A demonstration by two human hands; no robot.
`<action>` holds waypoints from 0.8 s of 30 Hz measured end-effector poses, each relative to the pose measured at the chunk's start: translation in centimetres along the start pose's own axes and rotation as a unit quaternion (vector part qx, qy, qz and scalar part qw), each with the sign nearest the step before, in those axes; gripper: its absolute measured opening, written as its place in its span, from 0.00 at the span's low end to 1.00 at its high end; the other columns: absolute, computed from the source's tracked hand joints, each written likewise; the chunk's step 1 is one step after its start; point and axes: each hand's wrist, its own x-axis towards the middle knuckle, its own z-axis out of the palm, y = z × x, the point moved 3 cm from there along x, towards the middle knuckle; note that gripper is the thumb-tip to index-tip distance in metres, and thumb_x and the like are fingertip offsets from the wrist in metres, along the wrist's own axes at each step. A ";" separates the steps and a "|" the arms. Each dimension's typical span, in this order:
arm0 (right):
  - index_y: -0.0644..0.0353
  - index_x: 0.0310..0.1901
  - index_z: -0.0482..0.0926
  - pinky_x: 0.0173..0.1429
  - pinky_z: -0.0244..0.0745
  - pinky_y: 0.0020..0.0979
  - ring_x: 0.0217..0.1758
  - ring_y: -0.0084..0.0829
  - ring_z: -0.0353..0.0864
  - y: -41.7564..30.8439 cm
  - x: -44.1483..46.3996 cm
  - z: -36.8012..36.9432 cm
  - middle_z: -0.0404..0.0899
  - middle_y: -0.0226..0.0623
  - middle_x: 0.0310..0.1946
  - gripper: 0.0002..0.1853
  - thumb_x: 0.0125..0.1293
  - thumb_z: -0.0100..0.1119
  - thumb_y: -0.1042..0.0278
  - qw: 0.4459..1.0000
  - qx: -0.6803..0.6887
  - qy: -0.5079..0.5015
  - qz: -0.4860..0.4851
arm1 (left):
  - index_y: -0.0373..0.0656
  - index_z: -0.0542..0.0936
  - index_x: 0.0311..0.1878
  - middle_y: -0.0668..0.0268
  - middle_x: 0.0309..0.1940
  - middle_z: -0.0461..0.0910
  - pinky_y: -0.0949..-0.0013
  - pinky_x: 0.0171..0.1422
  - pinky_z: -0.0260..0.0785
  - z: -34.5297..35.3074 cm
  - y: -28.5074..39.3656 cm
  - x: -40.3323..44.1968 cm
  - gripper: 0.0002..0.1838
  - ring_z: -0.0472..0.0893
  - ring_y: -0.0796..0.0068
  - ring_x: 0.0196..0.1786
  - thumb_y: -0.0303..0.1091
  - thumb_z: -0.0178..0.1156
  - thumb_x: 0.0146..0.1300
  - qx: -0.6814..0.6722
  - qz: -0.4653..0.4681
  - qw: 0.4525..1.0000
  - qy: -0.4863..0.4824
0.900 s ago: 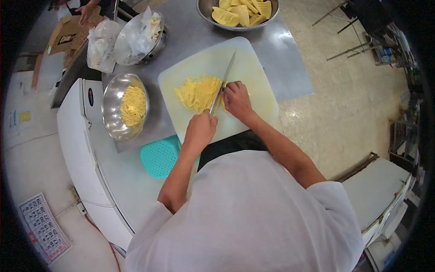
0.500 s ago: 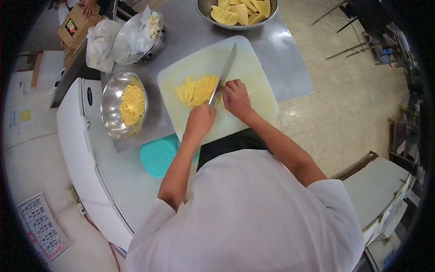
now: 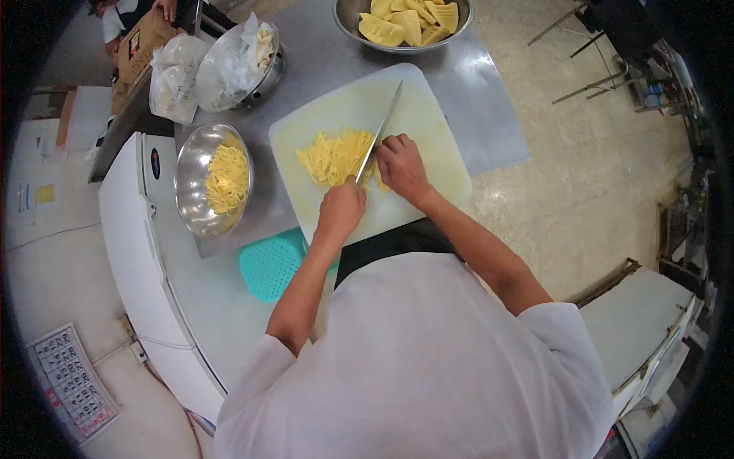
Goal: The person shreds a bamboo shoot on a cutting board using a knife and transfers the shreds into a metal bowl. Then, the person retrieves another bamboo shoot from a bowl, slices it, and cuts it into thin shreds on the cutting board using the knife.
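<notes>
The handle of a long kitchen knife is gripped in my left hand, the blade slanting up and away across a white cutting board. Closed fingers of my right hand press down beside the blade on yellow food, mostly hidden beneath them. Left of the blade lies a pile of thin yellow strips, apparently cut bamboo shoot. More such strips fill part of a steel bowl to the left. Large pieces of bamboo shoot are in another metal bowl beyond the board.
Plastic bags and a bag-covered metal bowl stand at the back left of the steel table. A turquoise perforated basket is below the board, by a white freezer. Another person's hand touches a cardboard box.
The knife's blade has turned slightly and shows narrower, still beside my right fingers. The whole view has shifted a little. At the back left, the other person has leaned further into view.
</notes>
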 end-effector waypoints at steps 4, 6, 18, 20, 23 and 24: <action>0.59 0.33 0.78 0.49 0.71 0.43 0.46 0.42 0.74 0.5 0.2 0.0 0.76 0.38 0.38 0.04 0.58 0.64 0.72 1.000 0.000 0.010 -0.009 | 0.30 0.78 0.44 0.38 0.32 0.83 0.40 0.48 0.74 -2.0 1.6 -0.5 0.16 0.83 0.35 0.40 0.38 0.59 0.69 0.004 -0.004 1.000 -0.006; 0.59 0.33 0.78 0.49 0.71 0.43 0.46 0.42 0.74 0.5 0.4 0.3 0.76 0.38 0.38 0.04 0.59 0.64 0.71 1.000 -0.010 0.006 -0.006 | 0.30 0.78 0.42 0.37 0.32 0.82 0.39 0.50 0.74 -1.8 1.1 -0.2 0.16 0.83 0.34 0.42 0.37 0.59 0.69 -0.003 -0.024 1.000 -0.015; 0.59 0.35 0.80 0.48 0.70 0.43 0.46 0.42 0.74 1.2 0.5 -0.1 0.76 0.38 0.38 0.05 0.58 0.65 0.72 1.000 -0.007 0.011 -0.018 | 0.30 0.79 0.45 0.37 0.33 0.83 0.39 0.50 0.74 -2.9 2.7 0.0 0.16 0.83 0.33 0.42 0.38 0.59 0.69 -0.033 -0.037 0.999 -0.021; 0.59 0.34 0.79 0.47 0.70 0.44 0.46 0.42 0.74 1.2 0.7 0.0 0.76 0.38 0.38 0.04 0.58 0.65 0.72 1.000 -0.021 -0.003 -0.012 | 0.30 0.79 0.45 0.36 0.34 0.83 0.39 0.51 0.74 -1.5 1.6 0.3 0.16 0.83 0.33 0.43 0.37 0.59 0.69 -0.021 -0.029 0.999 -0.013; 0.59 0.34 0.79 0.47 0.70 0.43 0.46 0.42 0.74 1.4 0.7 0.0 0.75 0.38 0.38 0.05 0.58 0.65 0.72 1.000 -0.008 0.016 -0.021 | 0.29 0.79 0.44 0.35 0.35 0.82 0.39 0.52 0.74 -0.9 1.1 1.2 0.16 0.83 0.34 0.44 0.37 0.58 0.69 -0.008 -0.008 1.000 -0.010; 0.59 0.34 0.79 0.47 0.70 0.43 0.46 0.42 0.74 1.5 0.7 -0.1 0.75 0.38 0.38 0.05 0.58 0.65 0.72 1.000 -0.012 0.015 -0.021 | 0.29 0.79 0.44 0.35 0.35 0.82 0.39 0.52 0.74 -1.4 1.8 0.8 0.16 0.83 0.34 0.44 0.37 0.58 0.69 -0.012 -0.005 1.000 -0.009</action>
